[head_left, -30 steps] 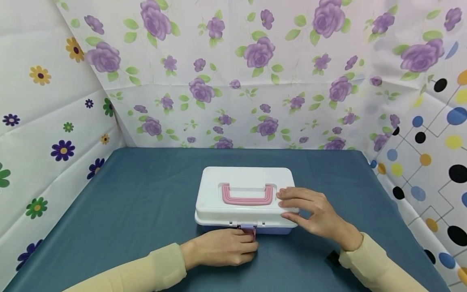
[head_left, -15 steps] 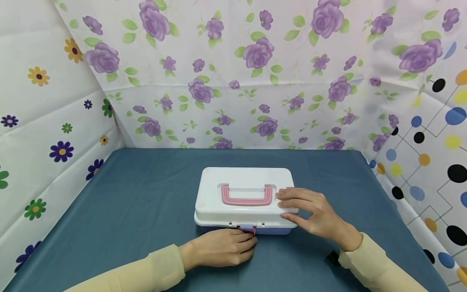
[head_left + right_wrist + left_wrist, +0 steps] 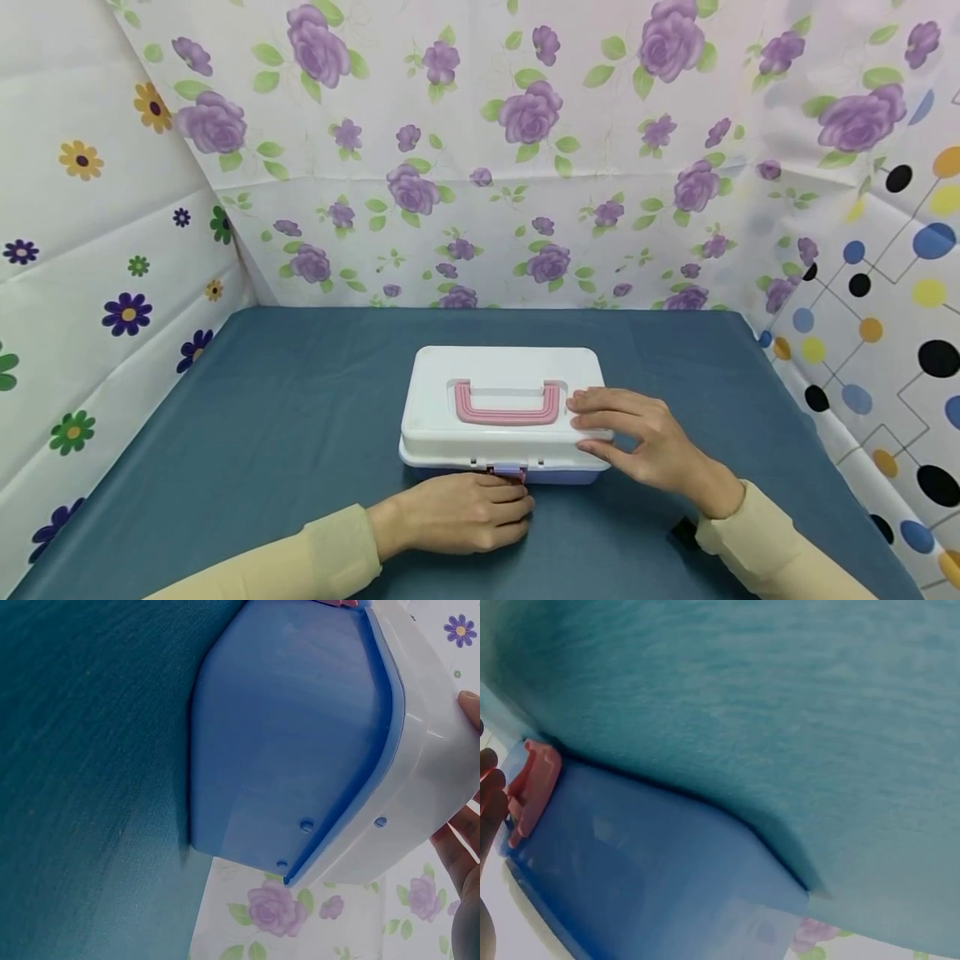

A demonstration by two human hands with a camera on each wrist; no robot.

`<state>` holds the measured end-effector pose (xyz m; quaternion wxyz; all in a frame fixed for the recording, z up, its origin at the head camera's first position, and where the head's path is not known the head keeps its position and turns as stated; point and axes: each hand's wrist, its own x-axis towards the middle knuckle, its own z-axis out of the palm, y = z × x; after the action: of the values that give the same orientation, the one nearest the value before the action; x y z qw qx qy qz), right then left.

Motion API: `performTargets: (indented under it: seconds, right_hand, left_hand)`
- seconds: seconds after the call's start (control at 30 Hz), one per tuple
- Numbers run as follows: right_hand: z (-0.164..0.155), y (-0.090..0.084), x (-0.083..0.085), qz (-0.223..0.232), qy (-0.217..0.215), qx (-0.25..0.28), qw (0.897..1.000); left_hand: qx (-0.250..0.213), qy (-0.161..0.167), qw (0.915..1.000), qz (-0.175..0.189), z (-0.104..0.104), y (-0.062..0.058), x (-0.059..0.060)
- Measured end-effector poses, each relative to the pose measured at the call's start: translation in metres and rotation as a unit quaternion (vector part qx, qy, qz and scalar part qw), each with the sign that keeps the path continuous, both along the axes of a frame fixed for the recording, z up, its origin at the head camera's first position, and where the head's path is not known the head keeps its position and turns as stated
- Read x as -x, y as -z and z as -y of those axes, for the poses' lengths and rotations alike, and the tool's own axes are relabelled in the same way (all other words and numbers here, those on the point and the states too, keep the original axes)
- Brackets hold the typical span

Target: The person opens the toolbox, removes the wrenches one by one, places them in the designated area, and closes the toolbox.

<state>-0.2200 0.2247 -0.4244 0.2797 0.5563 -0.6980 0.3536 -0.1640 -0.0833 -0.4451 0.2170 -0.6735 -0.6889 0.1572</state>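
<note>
A plastic storage box stands on the table with its white lid [image 3: 442,375] down over a blue base [image 3: 285,727]. Folded flat on top is a pink handle [image 3: 507,417]. My left hand [image 3: 467,512] is at the front middle, its fingers bent at the pink latch [image 3: 536,787]; the left wrist view shows fingertips right at the latch's edge. Over the lid's right front corner rests my right hand [image 3: 641,435], fingers extended on top and thumb along the front edge. In the right wrist view, only parts of those fingers [image 3: 454,851] show beside the lid.
Dark blue-green cloth [image 3: 315,400] covers the table. A small black object [image 3: 684,533] lies by the right sleeve. Patterned sheets surround the table: purple roses on the back sheet [image 3: 360,108], flowers on the left sheet [image 3: 45,317], coloured dots on the right sheet [image 3: 900,317].
Less of the pink latch shows beside my left fingers than a second ago, and those fingers have shifted slightly. My right hand and the box stay in place.
</note>
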Motion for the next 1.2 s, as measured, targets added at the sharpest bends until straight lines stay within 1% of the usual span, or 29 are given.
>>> performTargets:
  seconds: [0.1,0.17,0.23,0.33,0.4,0.47,0.57,0.6,0.7,0.87,0.97,1.03,1.2]
  right_hand:
    - [-0.001,0.001,0.000,0.002,0.002,-0.001,1.000]
    - [-0.001,0.001,0.000,0.004,0.003,-0.002,1.000]
    - [-0.002,0.001,0.000,0.005,0.003,-0.003,1.000]
    - [-0.002,0.002,0.000,0.006,0.003,-0.002,1.000]
    - [-0.002,0.002,0.001,0.004,0.002,-0.002,1.000]
    - [-0.001,0.002,0.001,0.003,0.001,-0.002,1.000]
    - [0.000,0.002,0.002,-0.001,-0.003,-0.002,1.000]
    - [0.001,0.002,0.002,-0.003,-0.005,-0.002,1.000]
    - [0.002,0.002,0.003,-0.008,-0.010,0.000,1.000]
    - [0.001,0.002,0.003,-0.007,-0.011,0.003,1.000]
    - [0.001,0.002,0.002,-0.004,-0.011,0.005,1.000]
    - [0.000,0.002,0.002,-0.002,-0.009,0.004,1.000]
    - [0.000,0.001,0.002,0.000,-0.012,0.001,1.000]
  left_hand:
    - [-0.009,0.010,0.9998,-0.015,-0.001,-0.006,0.000]
    - [-0.026,0.021,0.9991,-0.026,0.000,-0.012,0.000]
    - [-0.055,0.036,0.9970,-0.040,0.002,-0.018,0.001]
    - [-0.117,0.047,0.9908,-0.049,0.008,-0.029,0.006]
    - [-0.161,0.038,0.9853,-0.045,0.016,-0.035,0.010]
    - [-0.199,0.018,0.9792,-0.036,0.024,-0.041,0.016]
    - [-0.245,-0.008,0.9692,-0.023,0.039,-0.047,0.024]
    - [-0.255,-0.014,0.9665,-0.023,0.044,-0.048,0.027]
    - [-0.275,-0.024,0.9609,-0.017,0.057,-0.049,0.034]
    - [-0.276,-0.040,0.9604,-0.002,0.073,-0.044,0.044]
    - [-0.282,-0.047,0.9582,0.004,0.080,-0.041,0.048]
    - [-0.294,-0.043,0.9549,0.007,0.084,-0.038,0.050]
    - [-0.334,-0.016,0.9423,0.014,0.093,-0.028,0.055]
